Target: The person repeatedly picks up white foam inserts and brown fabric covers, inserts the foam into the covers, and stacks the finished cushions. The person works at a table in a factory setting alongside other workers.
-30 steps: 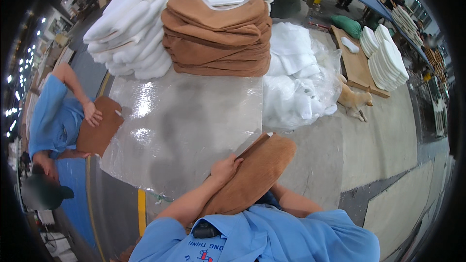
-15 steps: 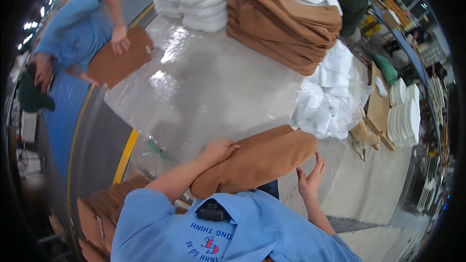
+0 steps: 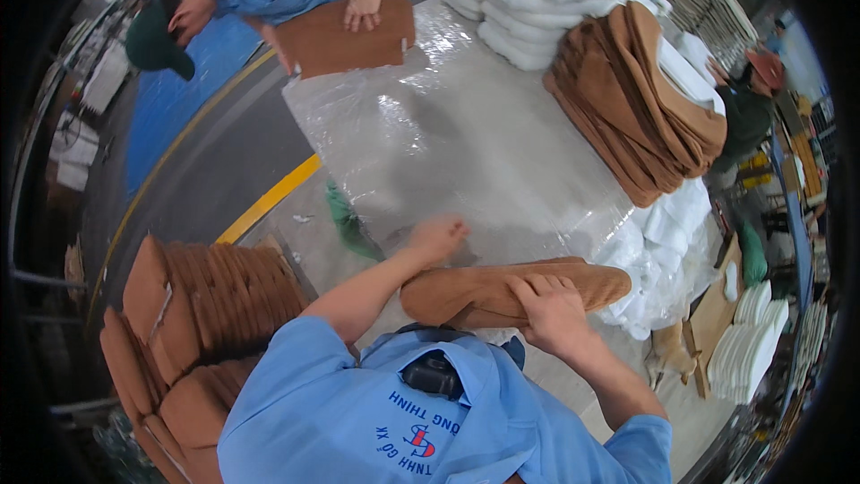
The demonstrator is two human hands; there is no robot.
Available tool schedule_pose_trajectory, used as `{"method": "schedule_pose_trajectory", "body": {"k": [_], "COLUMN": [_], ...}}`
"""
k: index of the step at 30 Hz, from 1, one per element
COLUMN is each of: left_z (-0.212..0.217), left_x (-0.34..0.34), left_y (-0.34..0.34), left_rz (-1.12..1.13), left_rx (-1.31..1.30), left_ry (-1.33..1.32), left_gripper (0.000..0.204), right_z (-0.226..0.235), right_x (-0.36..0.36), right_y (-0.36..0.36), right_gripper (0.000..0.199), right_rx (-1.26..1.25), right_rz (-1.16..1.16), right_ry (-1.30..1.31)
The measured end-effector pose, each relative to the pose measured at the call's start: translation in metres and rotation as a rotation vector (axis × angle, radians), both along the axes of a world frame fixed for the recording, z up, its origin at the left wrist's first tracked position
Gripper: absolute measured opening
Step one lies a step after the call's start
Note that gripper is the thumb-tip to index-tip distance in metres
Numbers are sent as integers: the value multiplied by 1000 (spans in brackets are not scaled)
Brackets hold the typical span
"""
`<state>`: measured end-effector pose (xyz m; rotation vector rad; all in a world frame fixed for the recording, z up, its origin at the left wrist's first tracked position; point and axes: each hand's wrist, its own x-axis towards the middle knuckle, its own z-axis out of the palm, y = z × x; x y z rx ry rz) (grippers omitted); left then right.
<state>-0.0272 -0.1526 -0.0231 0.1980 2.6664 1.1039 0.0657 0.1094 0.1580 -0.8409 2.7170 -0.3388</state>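
Observation:
A brown fabric cushion (image 3: 466, 291) with rounded ends lies close against my front, at the near edge of the plastic-covered table (image 3: 502, 157). My right hand (image 3: 551, 305) grips it right of its middle, fingers laid over the top and thumb toward me. Just beyond the cushion's left part, my left hand (image 3: 437, 240) is over the plastic sheet, apart from the cushion. Motion blurs its fingers, so whether they are open or closed is not clear.
Folded brown covers (image 3: 627, 108) and stacked white padding (image 3: 537, 0) stand far right. White wadding in plastic (image 3: 658, 251) sits nearer. Many brown cushions (image 3: 215, 305) are piled left. Across the table a co-worker's hand (image 3: 363, 7) presses a brown piece (image 3: 349, 40). A dog (image 3: 670, 354) is right.
My right hand has moved from beside the cushion onto its top and holds it. My left hand has come off the cushion. The view has shifted, showing more of the left pile.

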Motion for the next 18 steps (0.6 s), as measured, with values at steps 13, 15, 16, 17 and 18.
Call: {"method": "schedule_pose_trajectory", "body": {"k": [13,15,16,17,18], "left_z": [22,38,44,53,68], "left_x": [123,103,90,69,45], "left_y": [-64,-26,-5,19,36], "left_rz": [169,167,176,161,158], "left_rx": [552,689,759,901,1033], "left_ry": [-505,-361,-261,-164,-66], "left_gripper": [52,62,66,65,64], "right_z": [28,40,40,34,28], "right_x": [-23,-23,-20,-16,-14], "right_y": [47,38,35,34,27], "right_gripper": [28,24,24,24,25], "right_rx": [-805,-977,-1070,-1160,-1260], "right_rz": [-819,-904,-930,-968,-994], "right_ry": [-178,-191,-163,-124,-98]}}
